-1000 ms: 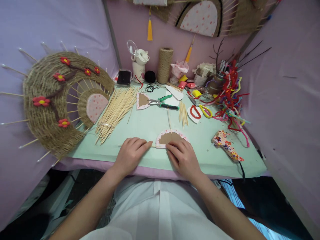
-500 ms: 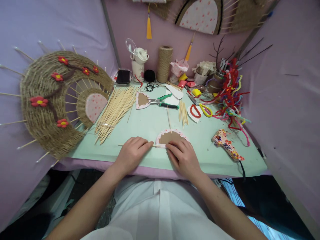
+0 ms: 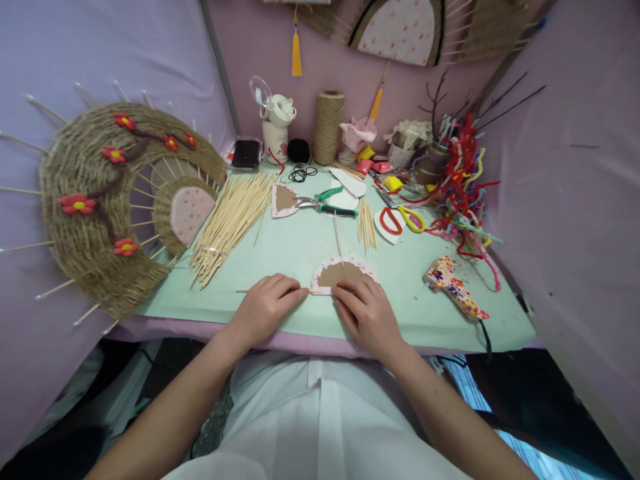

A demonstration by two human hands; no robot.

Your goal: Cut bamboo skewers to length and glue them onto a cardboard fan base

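A half-round brown card piece with a pink dotted rim lies on the pale green table top, an upright thin stick rising from its top. My right hand presses its fingertips flat on the card's lower edge. My left hand rests palm down just left of the card, fingers together over a thin bamboo stick that lies flat along the card's base; its tip shows left of the hand.
A bundle of bamboo sticks lies at left beside a large woven jute fan with red flowers. Pliers, scissors, a twine spool, pipe cleaners and a patterned glue gun crowd the back and right.
Both hands stay in place; my left fingertips have crept slightly right toward the card's edge. The view shifted a little.
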